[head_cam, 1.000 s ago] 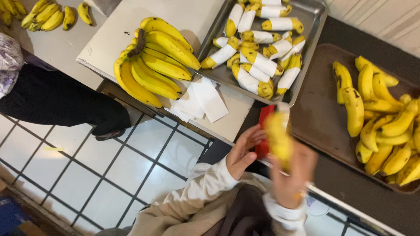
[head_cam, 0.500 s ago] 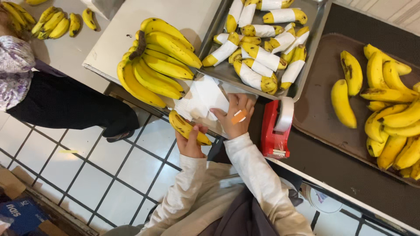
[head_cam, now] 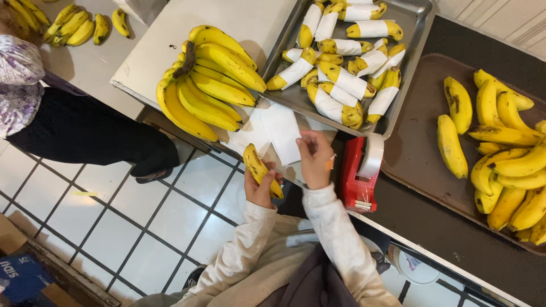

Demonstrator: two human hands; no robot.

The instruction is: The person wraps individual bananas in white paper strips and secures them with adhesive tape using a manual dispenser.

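Observation:
My left hand point(head_cam: 260, 188) grips a single yellow banana point(head_cam: 257, 166) with dark spots, held over the table's front edge. My right hand point(head_cam: 314, 157) pinches the edge of a white paper sheet point(head_cam: 282, 132) on a small stack of sheets, with a short strip of tape stuck on one finger. A red tape dispenser point(head_cam: 359, 175) with a white roll stands just right of that hand.
A big bunch of bananas point(head_cam: 206, 79) lies on the white table. A metal tray point(head_cam: 410, 13) holds several paper-wrapped bananas. A brown tray point(head_cam: 418, 142) at right holds loose bananas. Another person point(head_cam: 74, 128) in dark clothes stands at left, near more bananas point(head_cam: 74, 25).
A second ago both hands held the banana near the dispenser. They have moved left; the left hand keeps the banana and the right has reached the paper stack.

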